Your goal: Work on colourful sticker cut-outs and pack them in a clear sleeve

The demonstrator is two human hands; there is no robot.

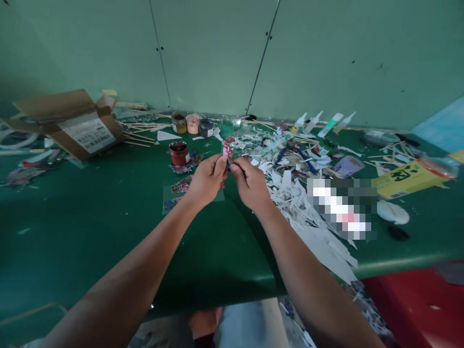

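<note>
Between my hands, over the middle of the green table, a small pink-and-red patterned strip (229, 145) stands upright. My left hand (210, 180) is closed around its lower part, thumb pressed on the front. Close beside it, my right hand (250, 181) is pinched at the strip's lower right edge; what its fingertips hold is too small to make out. Left of my left hand lies a clear sheet (168, 205) bearing colourful patterned strips (182, 184). Just behind that sheet, an open jar of dark red paint (179, 153) rests near another patterned piece.
An open cardboard box (78, 125) sits at the back left beside wooden sticks (139, 137). Several small paint jars (193, 124) line the wall. White paper scraps (304, 212) heap to the right, with glue bottles (331, 124) behind and a yellow canister (406, 179) at far right.
</note>
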